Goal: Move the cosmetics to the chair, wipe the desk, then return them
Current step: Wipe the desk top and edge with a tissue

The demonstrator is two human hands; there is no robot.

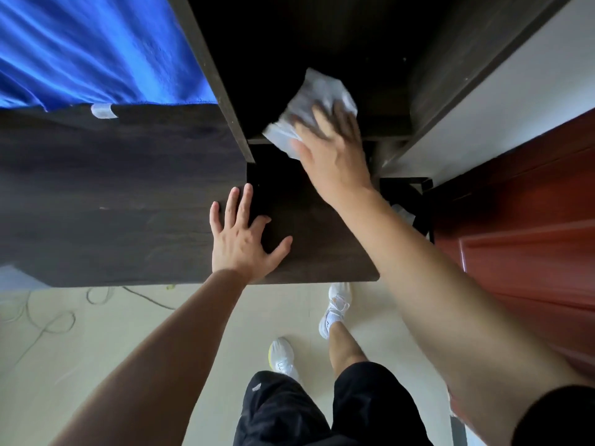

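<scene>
Right hand on white cloth in shelf compartment, left hand on desk

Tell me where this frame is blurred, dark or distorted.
Head view: the right hand and cloth are motion-blurred; the left hand, flat on the desk, is sharp; the shelf recess behind the cloth is almost black; the wide lens skews the desk's straight edges.
</scene>
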